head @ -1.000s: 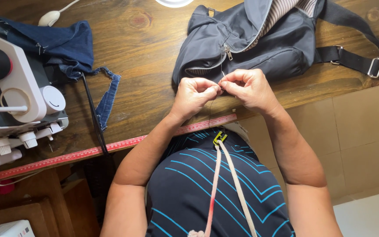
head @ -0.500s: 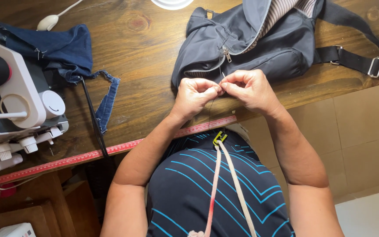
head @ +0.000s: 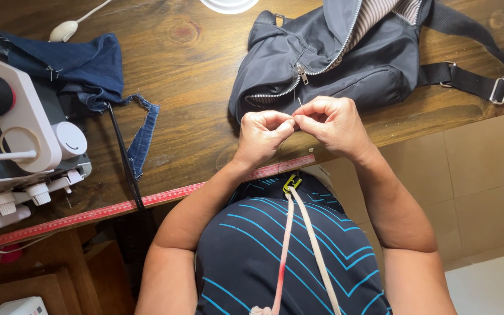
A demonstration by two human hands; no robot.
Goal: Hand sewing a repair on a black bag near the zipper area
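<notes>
Threading step in hand, by the look of it. Left hand (head: 263, 131) and right hand (head: 332, 119) pinched shut together at near edge of surface (head: 193, 81), gripping needle (head: 299, 104) and dark thread (head: 280, 153) just short of grey bag (head: 322, 64). Next move judged to need steady fingertips, fine alignment.

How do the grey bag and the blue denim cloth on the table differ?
The grey bag is smooth, with zippers and a buckled strap; the blue denim cloth is frayed and crumpled. The bag lies just beyond the hands; the cloth lies by the sewing machine. Both rest on the wooden table.
</notes>
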